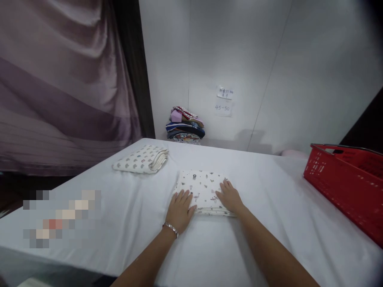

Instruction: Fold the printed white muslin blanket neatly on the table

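Folded cloth: a white printed cloth, folded into a flat square, is laid near the middle of the table, straight ahead of the person.
Left hand: the left hand is laid flat, fingers spread and pointing away, on the near left corner of the folded cloth; nothing is gripped. A silver bracelet is worn at this wrist.
Right hand: the right hand is pressed palm down on the near right part of the same cloth, fingers open and extended; nothing is grasped.
Cloth relative to hands: the cloth is seen under both palms and between them, its far half left uncovered beyond the fingertips.
Table: a white sheet is spread over the table.
Second cloth: another folded cloth with a small grey print is set apart to the far left.
Pile by the wall: a stack of coloured folded fabrics is kept at the table's far edge.
Basket: a red plastic basket is placed at the right edge.
Wall: two paper notes are stuck on it.
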`<state>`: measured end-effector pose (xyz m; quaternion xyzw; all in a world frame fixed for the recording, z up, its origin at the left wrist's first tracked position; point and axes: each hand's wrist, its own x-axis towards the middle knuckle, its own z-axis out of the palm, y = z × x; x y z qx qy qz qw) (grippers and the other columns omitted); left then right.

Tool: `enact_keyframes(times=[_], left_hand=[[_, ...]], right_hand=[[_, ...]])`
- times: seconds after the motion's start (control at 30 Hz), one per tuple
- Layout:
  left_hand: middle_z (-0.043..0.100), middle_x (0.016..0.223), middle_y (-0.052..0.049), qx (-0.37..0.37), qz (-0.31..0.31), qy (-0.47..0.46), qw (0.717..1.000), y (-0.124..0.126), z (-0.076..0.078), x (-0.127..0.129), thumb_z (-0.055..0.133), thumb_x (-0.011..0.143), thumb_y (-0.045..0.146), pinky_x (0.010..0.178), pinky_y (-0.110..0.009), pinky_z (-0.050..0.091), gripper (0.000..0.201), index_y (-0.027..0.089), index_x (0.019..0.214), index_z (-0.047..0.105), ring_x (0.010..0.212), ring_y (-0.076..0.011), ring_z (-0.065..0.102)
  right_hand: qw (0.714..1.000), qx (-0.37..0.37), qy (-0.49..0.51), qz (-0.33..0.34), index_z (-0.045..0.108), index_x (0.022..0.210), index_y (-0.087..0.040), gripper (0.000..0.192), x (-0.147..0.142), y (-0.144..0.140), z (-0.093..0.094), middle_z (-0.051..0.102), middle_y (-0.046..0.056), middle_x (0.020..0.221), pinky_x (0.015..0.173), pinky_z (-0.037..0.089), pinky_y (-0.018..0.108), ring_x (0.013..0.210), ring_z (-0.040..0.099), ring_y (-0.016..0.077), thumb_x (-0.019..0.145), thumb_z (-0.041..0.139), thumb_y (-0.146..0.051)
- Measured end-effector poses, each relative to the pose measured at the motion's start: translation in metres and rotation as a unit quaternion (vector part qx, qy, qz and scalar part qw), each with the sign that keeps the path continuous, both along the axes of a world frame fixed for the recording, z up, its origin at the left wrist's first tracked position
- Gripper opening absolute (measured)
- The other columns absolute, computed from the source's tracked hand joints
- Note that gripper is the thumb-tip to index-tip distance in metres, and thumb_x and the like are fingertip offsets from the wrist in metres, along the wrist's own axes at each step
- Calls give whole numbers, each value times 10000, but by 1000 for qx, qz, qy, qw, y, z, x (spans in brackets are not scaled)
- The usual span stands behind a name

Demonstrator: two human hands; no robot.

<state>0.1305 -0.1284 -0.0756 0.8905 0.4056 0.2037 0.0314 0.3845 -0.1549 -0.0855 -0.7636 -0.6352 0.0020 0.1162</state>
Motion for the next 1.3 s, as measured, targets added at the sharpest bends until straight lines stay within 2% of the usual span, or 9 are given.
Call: enact_keyframes(times=[0.2, 0.27, 0.4, 0.57, 0.67, 0.83, 1.0, 1.1, 1.3], left_hand=[[575, 1167, -77, -129, 49, 26, 990, 18, 32, 18, 407, 796, 447, 979, -399, 292, 387, 233, 1052, 603, 1140, -238, 460], [500, 1263, -86, -112, 70, 32, 991, 33, 37, 28, 420, 779, 463, 1010, -418, 244, 439, 219, 1115, 566, 1211, -249, 383], [205, 1443, -103, -117, 105, 69, 985, 59, 22, 35, 363, 779, 527, 1047, -495, 122, 656, 151, 1316, 365, 1331, -269, 125], [83, 1464, -89, -155, 117, 84, 977, 65, 2, 29, 243, 799, 567, 1012, -522, 201, 713, 134, 1365, 267, 1344, -262, 30], [73, 1466, -86, -156, 118, 86, 977, 63, 3, 30, 241, 798, 565, 995, -503, 250, 713, 131, 1363, 270, 1345, -258, 18], [88, 1466, -80, -148, 128, 90, 977, 63, 7, 32, 255, 792, 561, 990, -480, 272, 701, 146, 1356, 289, 1345, -259, 23], [103, 1465, -71, -144, 126, 92, 977, 63, 4, 30, 244, 796, 560, 995, -476, 268, 692, 159, 1359, 287, 1345, -254, 29], [112, 1464, -69, -141, 122, 95, 978, 62, 5, 29, 244, 798, 555, 999, -510, 240, 683, 164, 1357, 292, 1344, -260, 37], [195, 1445, -102, -67, 119, 112, 984, 72, 24, 49, 358, 764, 547, 1040, -554, 0, 683, 157, 1325, 356, 1338, -285, 66]], right_hand=[[1000, 11, -7, 2, 370, 1298, -150, 520, 1, -1, -10, 269, 122, 1404, 976, 289, 421, 1315, 161, 255, 876, 295, -446], [1000, 11, -7, 2, 362, 1303, -145, 528, 0, -1, -8, 264, 124, 1406, 976, 290, 423, 1318, 153, 256, 876, 297, -448], [1000, 11, -6, 12, 365, 1301, -145, 514, 1, -2, -7, 252, 126, 1411, 974, 293, 419, 1322, 143, 250, 878, 306, -430], [999, -50, 10, -9, 317, 1338, -196, 556, -1, -3, 1, 194, 96, 1436, 998, 203, 509, 1327, 126, 257, 875, 253, -498], [998, -55, -6, -17, 309, 1346, -187, 607, -11, 6, 18, 176, 114, 1439, 1016, 92, 542, 1328, 107, 273, 856, 274, -543], [997, 11, -17, 69, 238, 1380, -191, 648, -33, 39, 37, 121, 79, 1455, 1051, 31, 473, 1341, 31, 221, 858, 221, -576], [998, -48, 22, 41, 234, 1381, -174, 656, -28, 58, 17, 135, 83, 1452, 1040, 39, 495, 1334, 70, 243, 857, 216, -568], [998, -37, 22, 39, 238, 1380, -182, 656, -23, 59, 5, 141, 74, 1451, 1039, 35, 498, 1332, 79, 241, 855, 208, -574], [999, -28, 23, 36, 248, 1377, -184, 658, -24, 60, 3, 152, 68, 1450, 1040, 24, 489, 1331, 81, 239, 851, 218, -578]])
